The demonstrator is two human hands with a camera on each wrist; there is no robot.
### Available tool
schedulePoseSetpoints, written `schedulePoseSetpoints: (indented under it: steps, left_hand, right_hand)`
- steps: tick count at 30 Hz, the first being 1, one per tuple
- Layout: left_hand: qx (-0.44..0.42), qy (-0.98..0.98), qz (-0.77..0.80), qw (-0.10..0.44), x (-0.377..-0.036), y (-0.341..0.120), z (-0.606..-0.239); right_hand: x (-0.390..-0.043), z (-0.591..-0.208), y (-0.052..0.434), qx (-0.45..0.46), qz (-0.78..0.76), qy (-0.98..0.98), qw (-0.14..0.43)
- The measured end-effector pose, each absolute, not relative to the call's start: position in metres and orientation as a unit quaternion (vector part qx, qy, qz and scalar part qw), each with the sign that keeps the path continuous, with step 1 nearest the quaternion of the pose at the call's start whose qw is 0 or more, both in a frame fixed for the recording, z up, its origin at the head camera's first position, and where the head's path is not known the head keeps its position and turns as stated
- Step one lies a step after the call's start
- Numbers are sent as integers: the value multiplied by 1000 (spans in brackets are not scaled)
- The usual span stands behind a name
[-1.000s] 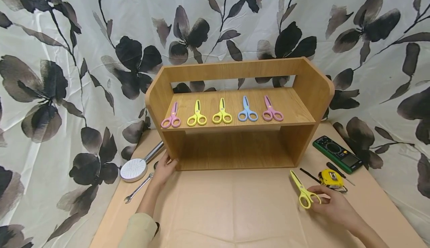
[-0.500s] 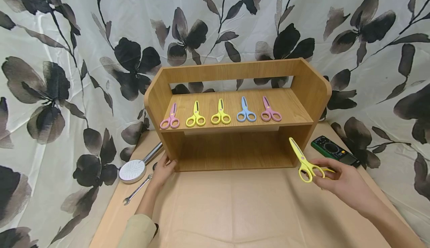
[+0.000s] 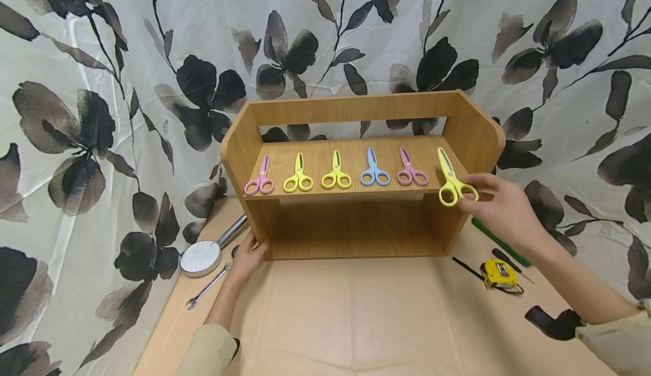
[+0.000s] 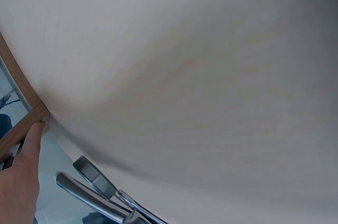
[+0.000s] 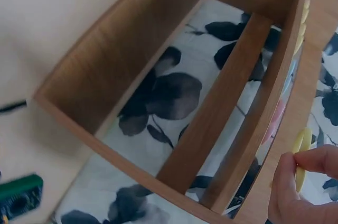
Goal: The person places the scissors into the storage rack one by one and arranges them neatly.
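My right hand (image 3: 500,206) pinches a pair of yellow scissors (image 3: 448,175) by one handle loop, at the right end of the upper shelf (image 3: 315,145). The blades point up and back, overlapping the shelf in the head view. In the right wrist view, thumb and finger grip the yellow loop (image 5: 302,150). Five small scissors stand in a row on that shelf: pink scissors (image 3: 260,177), two yellow pairs, blue scissors (image 3: 373,168) and pink scissors (image 3: 409,168). My left hand (image 3: 247,260) holds the lower left front corner of the wooden rack (image 3: 356,102).
A shower head (image 3: 200,258) and a wrench (image 3: 207,288) lie left of the rack. On the right are a tape measure (image 3: 499,273), a screwdriver (image 3: 508,260) and a green multimeter (image 5: 21,192), partly hidden by the right arm in the head view. A patterned curtain (image 3: 203,25) hangs behind.
My right hand has lifted the yellow scissors from above the table near the tape measure up to the right end of the upper shelf. The left hand stays at the rack's corner.
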State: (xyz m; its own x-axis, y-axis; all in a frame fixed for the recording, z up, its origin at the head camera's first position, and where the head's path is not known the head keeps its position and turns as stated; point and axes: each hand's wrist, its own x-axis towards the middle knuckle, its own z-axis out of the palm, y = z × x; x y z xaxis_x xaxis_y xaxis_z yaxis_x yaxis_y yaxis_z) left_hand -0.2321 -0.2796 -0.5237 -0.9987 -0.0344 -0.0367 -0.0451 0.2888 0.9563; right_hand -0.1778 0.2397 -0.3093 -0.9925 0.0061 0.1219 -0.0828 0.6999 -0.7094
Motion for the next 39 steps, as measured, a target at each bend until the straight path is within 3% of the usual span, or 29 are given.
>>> schedulePoseSetpoints:
  steps: [8,22,39]
  left_hand:
    - [-23,798,602,4,-232,-279,-521]
    - [-24,795,606,6,-229,-278,-521]
    - [-18,794,607,5,-228,-281,-521]
  right_hand:
    - [-222,-291,229,34,329,-941,65]
    - [-255,-280,223,28,264,-963,49]
    - [-270,-254,209,58,129,-988,-57]
